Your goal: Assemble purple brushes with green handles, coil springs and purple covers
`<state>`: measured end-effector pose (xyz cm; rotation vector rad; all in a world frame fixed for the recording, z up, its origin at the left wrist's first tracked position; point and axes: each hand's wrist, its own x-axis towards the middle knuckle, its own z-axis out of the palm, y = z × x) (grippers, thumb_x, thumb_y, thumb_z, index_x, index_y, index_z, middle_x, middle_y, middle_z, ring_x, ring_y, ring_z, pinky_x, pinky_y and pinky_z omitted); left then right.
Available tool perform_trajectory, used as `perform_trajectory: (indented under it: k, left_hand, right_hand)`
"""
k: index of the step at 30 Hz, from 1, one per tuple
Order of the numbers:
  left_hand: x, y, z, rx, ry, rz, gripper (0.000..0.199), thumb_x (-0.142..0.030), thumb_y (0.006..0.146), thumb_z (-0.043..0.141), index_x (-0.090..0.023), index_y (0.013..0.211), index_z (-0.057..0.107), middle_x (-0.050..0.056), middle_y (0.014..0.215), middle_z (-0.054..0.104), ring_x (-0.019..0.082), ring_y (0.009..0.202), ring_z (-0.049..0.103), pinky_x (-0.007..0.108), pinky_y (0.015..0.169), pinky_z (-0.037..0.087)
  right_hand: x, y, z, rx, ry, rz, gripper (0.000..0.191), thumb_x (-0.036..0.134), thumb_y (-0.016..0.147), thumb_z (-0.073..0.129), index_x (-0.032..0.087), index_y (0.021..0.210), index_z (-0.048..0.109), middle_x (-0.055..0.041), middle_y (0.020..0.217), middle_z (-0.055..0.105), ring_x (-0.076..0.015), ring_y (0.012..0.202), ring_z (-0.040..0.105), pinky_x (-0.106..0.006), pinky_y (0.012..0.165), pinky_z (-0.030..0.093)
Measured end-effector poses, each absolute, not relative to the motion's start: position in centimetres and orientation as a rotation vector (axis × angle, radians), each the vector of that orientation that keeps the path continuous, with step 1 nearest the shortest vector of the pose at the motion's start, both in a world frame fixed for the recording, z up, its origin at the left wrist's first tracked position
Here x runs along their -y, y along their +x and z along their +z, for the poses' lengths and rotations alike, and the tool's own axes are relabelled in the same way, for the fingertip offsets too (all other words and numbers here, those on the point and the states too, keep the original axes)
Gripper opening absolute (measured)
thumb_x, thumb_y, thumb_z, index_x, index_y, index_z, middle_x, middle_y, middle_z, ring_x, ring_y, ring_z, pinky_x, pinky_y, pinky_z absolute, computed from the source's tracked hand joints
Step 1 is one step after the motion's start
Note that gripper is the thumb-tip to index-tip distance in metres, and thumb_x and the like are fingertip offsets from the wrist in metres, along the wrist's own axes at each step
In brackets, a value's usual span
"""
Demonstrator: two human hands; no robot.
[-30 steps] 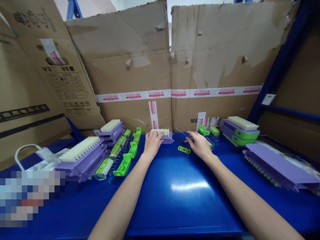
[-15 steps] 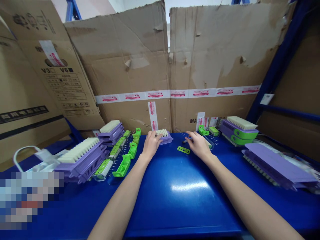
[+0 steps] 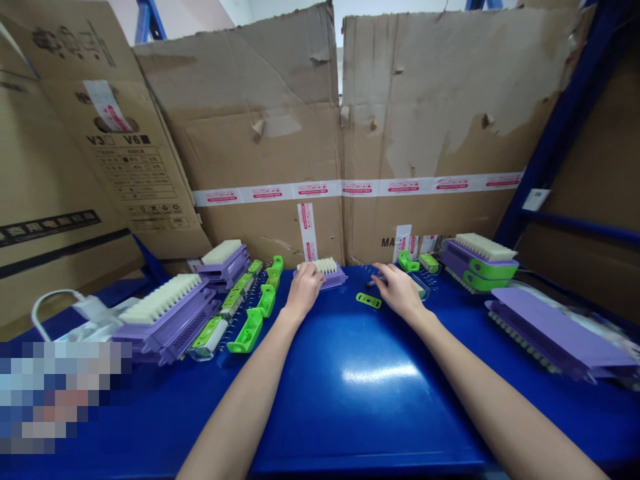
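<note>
My left hand (image 3: 305, 288) is closed at the left end of a small purple brush block (image 3: 340, 273) with cream bristles, its fingers over the bristles. To the right, my right hand (image 3: 399, 288) is curled, thumb and forefinger close together beside a thin dark-tipped piece (image 3: 371, 284). Its palm hides most of a clear-sided part (image 3: 424, 292). Between the hands a flat green plate with holes (image 3: 369, 301) lies on the blue table (image 3: 320, 413). Thin coil springs (image 3: 361, 263) lie behind the right hand.
At left stand purple brush blocks (image 3: 165, 320), a row of green-and-clear parts (image 3: 207, 339) and green brackets (image 3: 247, 332). On the right are a green bracket (image 3: 409, 261), a stacked brush block (image 3: 480, 263) and a purple brush piece (image 3: 560, 330). Cardboard (image 3: 260, 133) closes off the back.
The view has shifted very slightly. My left hand has moved a little on the brush block; the right hand stays almost where it was.
</note>
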<state>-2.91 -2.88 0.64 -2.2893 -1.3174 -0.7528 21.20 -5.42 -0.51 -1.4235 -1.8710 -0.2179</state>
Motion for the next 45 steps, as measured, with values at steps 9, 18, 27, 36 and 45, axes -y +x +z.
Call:
perform_trajectory:
  k: [9,18,27,36,45]
  left_hand:
    - [2.5,-2.7,-0.6,1.227,-2.245,-0.699,0.020,-0.031,0.085,0.055,-0.019,0.099,0.063,0.010,0.106,0.061,0.027,0.111,0.049,0.055,0.105,0.022]
    - [3.9,-1.1,0.1,1.210,-2.289,-0.696,0.036,-0.035,0.088,0.047,-0.018,0.118,0.053,0.014,0.115,0.055,0.028,0.111,0.047,0.051,0.102,0.027]
    - [6.1,2.0,0.0,0.927,-2.650,-0.596,0.039,-0.037,0.089,0.042,-0.017,0.122,0.049,0.013,0.130,0.049,0.025,0.121,0.043,0.041,0.099,0.034]
    - [6.4,2.4,-0.8,1.130,-2.834,-0.617,0.060,-0.037,0.085,0.049,-0.016,0.138,0.029,0.014,0.137,0.045,0.024,0.125,0.043,0.041,0.100,0.036]
    - [6.7,2.9,-0.3,1.170,-2.740,-0.517,0.026,-0.040,0.087,0.049,-0.018,0.094,0.059,0.008,0.099,0.061,0.024,0.096,0.053,0.038,0.084,0.040]
  right_hand:
    - [5.3,21.2,-0.6,1.864,-1.407,-0.228,0.030,0.025,0.087,0.047,0.019,0.114,0.058,-0.0097,0.100,0.064,-0.0205,0.086,0.063,-0.033,0.077,0.050]
    - [5.4,20.1,-0.1,1.556,-1.287,0.447,0.031,0.028,0.079,0.056,0.019,0.108,0.060,-0.0036,0.081,0.065,-0.0156,0.063,0.064,-0.029,0.057,0.054]
    - [5.6,19.0,0.0,1.308,-1.097,1.038,0.038,0.010,0.068,0.062,0.016,0.106,0.056,0.0009,0.071,0.061,-0.0127,0.065,0.062,-0.025,0.056,0.057]
    - [5.9,19.0,0.8,1.045,-0.945,1.187,0.029,0.010,0.067,0.064,0.016,0.096,0.061,-0.0015,0.074,0.063,-0.0141,0.068,0.064,-0.035,0.075,0.058]
    - [5.9,19.8,0.9,0.863,-0.936,1.322,0.026,0.017,0.069,0.067,0.019,0.091,0.053,-0.0021,0.077,0.065,-0.0141,0.067,0.064,-0.034,0.071,0.056]
